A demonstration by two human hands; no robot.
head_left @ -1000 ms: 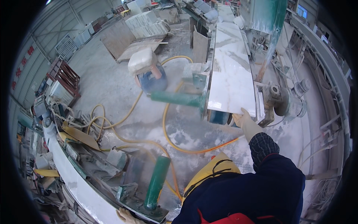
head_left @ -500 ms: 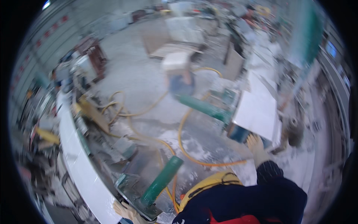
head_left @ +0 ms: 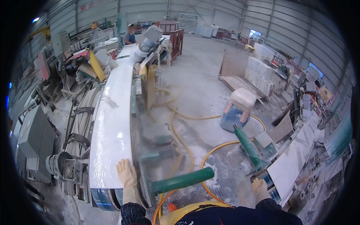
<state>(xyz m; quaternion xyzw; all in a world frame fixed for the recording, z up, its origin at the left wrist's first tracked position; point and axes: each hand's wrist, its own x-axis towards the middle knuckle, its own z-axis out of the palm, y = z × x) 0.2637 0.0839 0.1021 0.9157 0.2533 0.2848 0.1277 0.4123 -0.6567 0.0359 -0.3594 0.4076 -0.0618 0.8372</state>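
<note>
My left hand (head_left: 127, 178), in a cream rubber glove, lies with fingers stretched out on the near right edge of a long, wet, glossy white slab (head_left: 112, 142). Under that slab's near end shows a dark blue belt roller (head_left: 102, 198). My right hand (head_left: 260, 187), gloved alike, rests with fingers extended at the blue near end of a second conveyor, beside another white slab (head_left: 287, 168). Neither hand grips anything that I can see. Between them, a green cylinder (head_left: 183, 180) juts out from the left machine; another green cylinder (head_left: 249, 146) belongs to the right one.
Yellow hose (head_left: 204, 161) loops across the wet floor. A blue stool (head_left: 234, 118) with a pale padded top stands ahead. Farther off are stacked pale blocks (head_left: 258, 73). A motor (head_left: 60, 167) sits left of the left conveyor. A person (head_left: 130, 36) stands at its far end.
The view has swung left, bringing the left conveyor toward the middle and the right one lower right. My left hand remains at the left slab's edge, my right hand at the right conveyor's end.
</note>
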